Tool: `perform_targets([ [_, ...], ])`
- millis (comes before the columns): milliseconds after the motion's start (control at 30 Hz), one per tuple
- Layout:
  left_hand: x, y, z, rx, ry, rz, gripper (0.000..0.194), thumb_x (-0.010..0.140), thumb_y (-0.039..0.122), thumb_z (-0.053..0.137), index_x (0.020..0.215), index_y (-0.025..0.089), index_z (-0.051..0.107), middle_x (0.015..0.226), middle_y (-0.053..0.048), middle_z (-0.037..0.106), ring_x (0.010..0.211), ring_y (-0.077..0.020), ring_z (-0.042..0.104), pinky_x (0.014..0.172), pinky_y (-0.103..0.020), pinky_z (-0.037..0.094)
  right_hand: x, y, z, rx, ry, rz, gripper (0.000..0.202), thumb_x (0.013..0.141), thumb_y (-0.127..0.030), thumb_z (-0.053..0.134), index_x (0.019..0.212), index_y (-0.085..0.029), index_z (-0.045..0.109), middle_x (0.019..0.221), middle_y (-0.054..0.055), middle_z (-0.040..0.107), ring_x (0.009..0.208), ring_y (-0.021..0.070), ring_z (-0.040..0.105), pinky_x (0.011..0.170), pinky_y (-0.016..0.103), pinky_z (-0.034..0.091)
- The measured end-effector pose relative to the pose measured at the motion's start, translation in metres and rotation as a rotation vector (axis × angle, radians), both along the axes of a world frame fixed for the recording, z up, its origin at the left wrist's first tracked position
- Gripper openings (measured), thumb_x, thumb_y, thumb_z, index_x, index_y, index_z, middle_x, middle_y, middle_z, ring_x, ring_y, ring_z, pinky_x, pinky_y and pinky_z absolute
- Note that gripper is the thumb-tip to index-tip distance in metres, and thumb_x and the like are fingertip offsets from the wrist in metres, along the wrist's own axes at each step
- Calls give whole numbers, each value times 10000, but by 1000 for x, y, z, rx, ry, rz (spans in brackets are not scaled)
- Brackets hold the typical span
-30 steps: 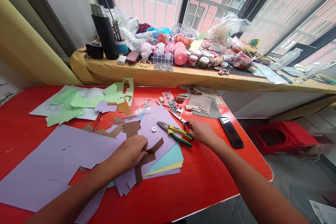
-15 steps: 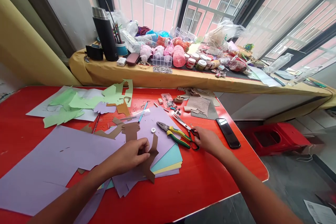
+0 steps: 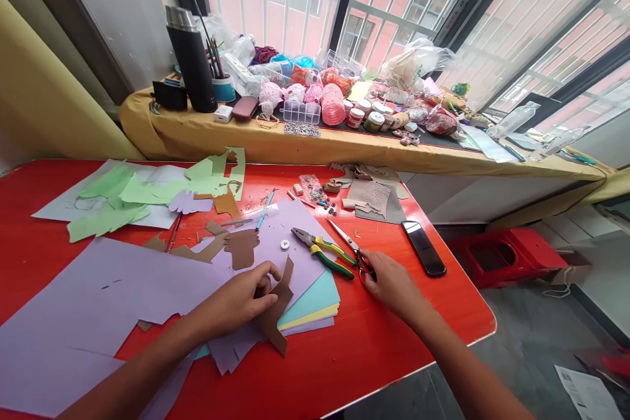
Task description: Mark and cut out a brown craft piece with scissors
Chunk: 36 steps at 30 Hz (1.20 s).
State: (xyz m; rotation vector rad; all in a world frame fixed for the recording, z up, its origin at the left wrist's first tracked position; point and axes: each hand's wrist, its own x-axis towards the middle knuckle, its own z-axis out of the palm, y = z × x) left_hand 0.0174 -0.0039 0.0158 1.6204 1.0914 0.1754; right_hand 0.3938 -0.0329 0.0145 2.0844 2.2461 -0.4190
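Between its curled fingers and thumb, my left hand (image 3: 249, 292) pinches an angular brown cutout (image 3: 279, 305), card or leather, I cannot tell which. My right hand (image 3: 391, 279) is closed round the handles of a pair of scissors (image 3: 347, 236), whose blades point away to the upper left and lie together. Just left of the scissors are pliers (image 3: 322, 252) with green and yellow grips, on purple paper (image 3: 302, 220). A white button (image 3: 285, 245) lies near the pliers' tip. Another brown cutout with a scalloped top (image 3: 242, 249) lies beyond my left hand.
Purple sheets (image 3: 63, 315) and green paper scraps (image 3: 147, 190) cover the table's left side. A phone (image 3: 423, 248) lies near the right edge. Behind stands a ledge with a black thermos (image 3: 191, 62), paint jars (image 3: 374, 121) and craft supplies. A red stool (image 3: 512, 256) is on the floor.
My right hand has closed more firmly round the scissors' handles, and the blades have come together. The left hand with the brown cutout has shifted slightly toward me and left; the view has moved slightly.
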Motion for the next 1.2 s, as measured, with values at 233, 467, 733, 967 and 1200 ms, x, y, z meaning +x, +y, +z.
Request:
perform_targets([
  [233, 0, -14, 5, 137, 192, -60, 681, 927, 310, 522, 1600, 314, 415, 883, 4, 684, 835, -255, 652, 687, -327, 363, -4, -3, 9, -14, 137, -103, 503, 951, -237, 565, 1440, -194, 675, 1084, 89, 768, 905, 258, 736, 760, 318, 507],
  [467, 7, -10, 3, 524, 320, -56, 425, 1031, 314, 514, 1435, 260, 634, 1339, -109, 759, 1224, -320, 698, 977, -406, 536, -6, -11, 5, -32, 425, -257, 545, 872, -388, 595, 1380, -222, 700, 929, 33, 723, 697, 224, 658, 637, 316, 490],
  [733, 48, 60, -40, 856, 463, 32, 593, 1086, 429, 521, 1591, 120, 506, 1677, -219, 533, 1588, -367, 471, 1327, -554, 346, -20, -12, -16, 36, 636, -361, 692, 839, -471, 622, 1473, -197, 658, 822, -23, 595, 599, 179, 526, 583, 302, 432],
  [967, 50, 55, -69, 892, 496, 9, 659, 1098, 493, 462, 1617, 87, 486, 1728, -233, 452, 1651, -367, 373, 1382, -554, 250, -31, -20, -31, 211, 724, -411, 630, 860, -513, 646, 1384, -173, 724, 775, -12, 574, 610, 189, 488, 596, 323, 452],
  [1200, 30, 45, -61, 951, 472, 4, 575, 1086, 471, 525, 1579, 177, 547, 1683, -155, 546, 1607, -314, 453, 1347, -492, 344, -43, -24, -39, 354, 606, -483, 583, 891, -555, 618, 1309, -182, 780, 716, -8, 566, 619, 208, 531, 605, 327, 475],
])
